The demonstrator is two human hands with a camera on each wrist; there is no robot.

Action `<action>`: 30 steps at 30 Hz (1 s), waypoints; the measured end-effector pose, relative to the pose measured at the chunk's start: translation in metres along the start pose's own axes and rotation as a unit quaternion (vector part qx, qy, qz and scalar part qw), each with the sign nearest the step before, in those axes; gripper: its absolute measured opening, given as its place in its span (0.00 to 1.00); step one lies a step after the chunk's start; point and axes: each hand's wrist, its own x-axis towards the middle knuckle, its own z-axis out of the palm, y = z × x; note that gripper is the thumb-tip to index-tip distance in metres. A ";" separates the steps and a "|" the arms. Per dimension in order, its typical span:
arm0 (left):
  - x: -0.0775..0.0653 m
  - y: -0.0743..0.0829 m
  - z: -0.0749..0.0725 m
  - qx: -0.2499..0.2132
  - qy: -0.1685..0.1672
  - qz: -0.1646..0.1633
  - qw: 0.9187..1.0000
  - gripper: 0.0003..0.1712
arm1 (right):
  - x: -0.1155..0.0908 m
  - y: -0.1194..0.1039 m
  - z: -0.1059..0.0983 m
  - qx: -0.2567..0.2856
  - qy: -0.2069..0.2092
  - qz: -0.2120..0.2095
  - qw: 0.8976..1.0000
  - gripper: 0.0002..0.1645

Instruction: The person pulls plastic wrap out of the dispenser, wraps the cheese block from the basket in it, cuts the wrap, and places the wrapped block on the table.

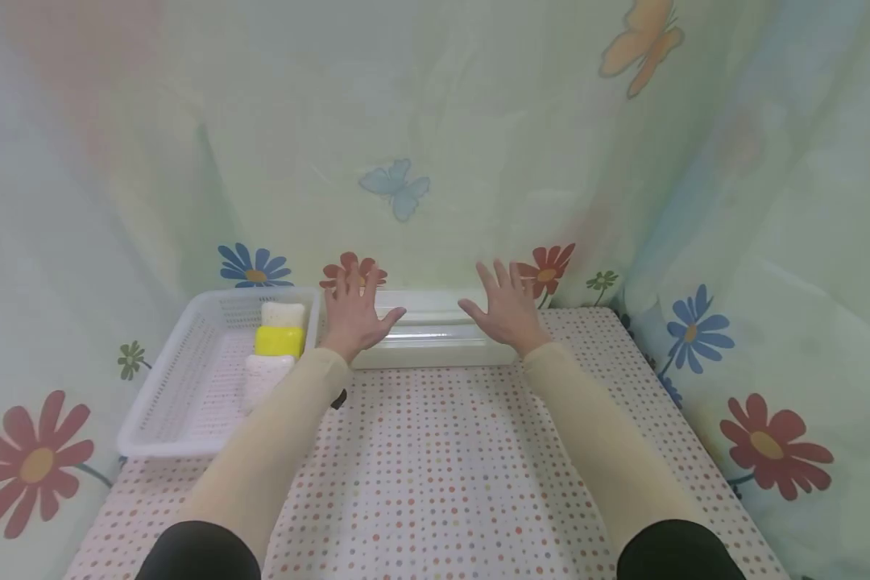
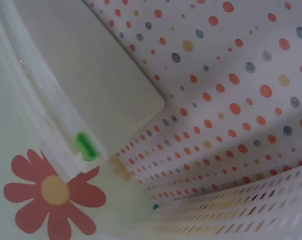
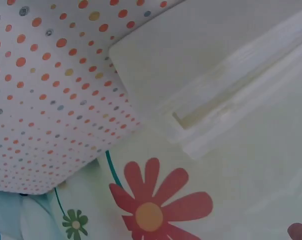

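Both hands reach forward over a long white box (image 1: 435, 354) at the back of the table, which has a shiny strip along its middle. Above its left end my left hand (image 1: 351, 318) is held with the fingers spread and nothing in them. My right hand (image 1: 506, 310), also spread and holding nothing, is over the right end. A small green piece (image 2: 86, 146) shows at one end of the box in the left wrist view. From the right wrist, the other end has a long groove (image 3: 191, 120), and one fingertip (image 3: 299, 232) enters the lower corner.
Left of the box stands a white plastic basket (image 1: 167, 358) with perforated walls. Inside it lie a yellow block (image 1: 279, 341) and white blocks (image 1: 283, 314). A small dark object (image 1: 339, 399) shows beside my left sleeve. A flowered curtain (image 1: 435, 145) hangs behind the dotted tablecloth (image 1: 420, 475).
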 end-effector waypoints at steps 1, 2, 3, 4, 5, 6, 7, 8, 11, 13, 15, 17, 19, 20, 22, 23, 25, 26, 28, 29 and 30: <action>-0.002 -0.002 0.003 -0.003 -0.004 -0.001 1.000 0.55 | -0.002 0.002 0.003 -0.001 -0.006 0.002 1.000 0.51; -0.004 -0.003 0.006 -0.004 -0.009 -0.002 1.000 0.55 | -0.003 0.005 0.007 -0.003 -0.011 0.005 1.000 0.50; -0.005 -0.005 0.009 -0.004 -0.013 -0.003 1.000 0.55 | -0.005 0.007 0.010 -0.001 -0.018 0.008 1.000 0.50; -0.007 -0.007 0.012 -0.002 -0.018 -0.003 1.000 0.55 | -0.007 0.010 0.014 -0.002 -0.021 0.012 1.000 0.50; -0.009 -0.008 0.015 0.000 -0.021 -0.003 1.000 0.55 | -0.010 0.012 0.017 -0.004 -0.024 0.013 1.000 0.50; -0.011 -0.010 0.018 -0.003 -0.022 -0.003 1.000 0.55 | -0.012 0.014 0.021 -0.006 -0.027 0.014 1.000 0.49; -0.013 -0.012 0.021 -0.002 -0.026 -0.003 1.000 0.55 | -0.015 0.016 0.024 -0.006 -0.029 0.015 0.999 0.49; -0.016 -0.013 0.024 -0.002 -0.031 -0.002 1.000 0.55 | -0.018 0.018 0.027 -0.005 -0.033 0.018 0.999 0.49; -0.025 -0.017 0.031 -0.009 -0.051 -0.003 0.999 0.53 | -0.028 0.023 0.036 -0.003 -0.047 0.020 0.999 0.49; -0.030 -0.019 0.035 -0.018 -0.073 -0.005 0.997 0.52 | -0.034 0.025 0.041 0.006 -0.063 0.027 0.998 0.50; -0.035 -0.020 0.038 -0.023 -0.091 -0.008 0.996 0.52 | -0.038 0.027 0.046 0.014 -0.076 0.031 0.997 0.50; -0.037 -0.021 0.040 -0.027 -0.101 -0.008 0.995 0.52 | -0.040 0.029 0.050 0.018 -0.085 0.034 0.996 0.50; -0.038 -0.022 0.042 -0.022 -0.104 -0.002 0.994 0.51 | -0.041 0.032 0.052 0.021 -0.089 0.038 0.995 0.49; -0.038 -0.023 0.042 -0.018 -0.106 0.002 0.994 0.50 | -0.042 0.033 0.053 0.023 -0.091 0.041 0.995 0.49; -0.039 -0.023 0.043 -0.013 -0.112 0.010 0.994 0.48 | -0.043 0.035 0.055 0.023 -0.095 0.045 0.994 0.48; -0.039 -0.024 0.044 -0.009 -0.115 0.013 0.993 0.48 | -0.043 0.036 0.055 0.024 -0.098 0.048 0.994 0.47; -0.040 -0.024 0.045 -0.006 -0.123 0.016 0.992 0.46 | -0.045 0.038 0.057 0.028 -0.110 0.053 0.992 0.47; -0.041 -0.024 0.045 -0.007 -0.126 0.015 0.992 0.45 | -0.046 0.039 0.058 0.029 -0.115 0.055 0.991 0.47; -0.042 -0.024 0.046 -0.006 -0.125 0.013 0.992 0.43 | -0.047 0.041 0.060 0.034 -0.124 0.057 0.990 0.46; -0.042 -0.024 0.046 -0.006 -0.123 0.012 0.992 0.42 | -0.048 0.042 0.060 0.038 -0.126 0.058 0.990 0.46; -0.042 -0.024 0.047 -0.006 -0.121 0.011 0.993 0.41 | -0.049 0.042 0.061 0.042 -0.127 0.059 0.989 0.45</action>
